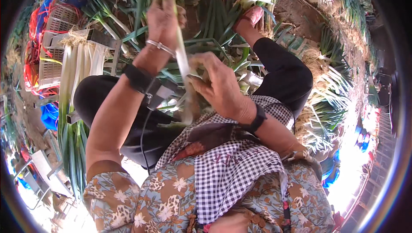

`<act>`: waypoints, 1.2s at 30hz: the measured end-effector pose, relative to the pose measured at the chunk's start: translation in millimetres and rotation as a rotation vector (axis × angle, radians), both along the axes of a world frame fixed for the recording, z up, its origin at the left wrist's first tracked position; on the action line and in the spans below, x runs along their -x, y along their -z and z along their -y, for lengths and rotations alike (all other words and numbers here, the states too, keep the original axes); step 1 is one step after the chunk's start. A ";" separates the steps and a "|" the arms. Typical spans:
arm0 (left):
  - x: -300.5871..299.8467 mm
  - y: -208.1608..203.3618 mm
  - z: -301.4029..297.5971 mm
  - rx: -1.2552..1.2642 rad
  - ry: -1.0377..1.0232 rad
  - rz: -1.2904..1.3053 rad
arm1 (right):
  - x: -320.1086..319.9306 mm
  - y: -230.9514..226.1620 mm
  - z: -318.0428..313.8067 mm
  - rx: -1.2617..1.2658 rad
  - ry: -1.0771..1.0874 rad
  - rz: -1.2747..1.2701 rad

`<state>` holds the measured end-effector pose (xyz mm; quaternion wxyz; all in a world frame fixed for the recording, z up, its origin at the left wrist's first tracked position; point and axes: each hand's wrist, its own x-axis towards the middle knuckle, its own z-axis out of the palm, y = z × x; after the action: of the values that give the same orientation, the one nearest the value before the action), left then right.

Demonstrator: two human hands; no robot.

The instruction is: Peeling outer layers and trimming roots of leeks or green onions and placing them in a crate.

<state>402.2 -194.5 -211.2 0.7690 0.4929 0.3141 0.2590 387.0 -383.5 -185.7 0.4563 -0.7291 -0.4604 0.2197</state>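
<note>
Head view: left hand (162, 20) closed around one leek (182, 57) at its green upper stalk; right hand (216, 86) pinches the white shaft just below the left fingers. Red and white crates (51, 44) stacked left of the fingers; trimmed leeks (79, 67) bundled beside them; little open room

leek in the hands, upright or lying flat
Upright: the leek runs vertically, left hand gripping its green top, right hand at its white lower stalk.
</note>
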 end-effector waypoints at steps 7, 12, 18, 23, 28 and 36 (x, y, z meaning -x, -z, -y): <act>2.2 -47.1 -77.9 -0.148 -0.047 0.216 | -24.8 32.0 -33.0 -0.092 -0.134 0.144; 5.3 -87.6 -86.0 -0.088 -0.212 0.293 | -28.1 10.7 -78.0 -0.104 -0.141 0.215; 24.2 -76.6 -151.9 0.003 -0.337 0.324 | -26.7 13.6 -17.3 -0.112 -0.338 0.548; 56.5 -56.4 -244.2 -0.060 -0.128 0.446 | -23.3 70.9 76.4 0.499 -0.843 0.526; 33.4 -79.1 -156.2 -0.011 -0.303 0.393 | -47.3 -2.3 -31.4 -0.090 -0.217 0.214; 35.0 -74.7 -141.4 0.127 0.155 0.689 | -45.1 -5.8 -100.7 -0.118 -0.329 0.165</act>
<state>367.3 -53.1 -136.5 0.8762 0.3501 0.0134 0.3309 432.1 -282.8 -179.9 0.4170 -0.6314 -0.6214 0.2034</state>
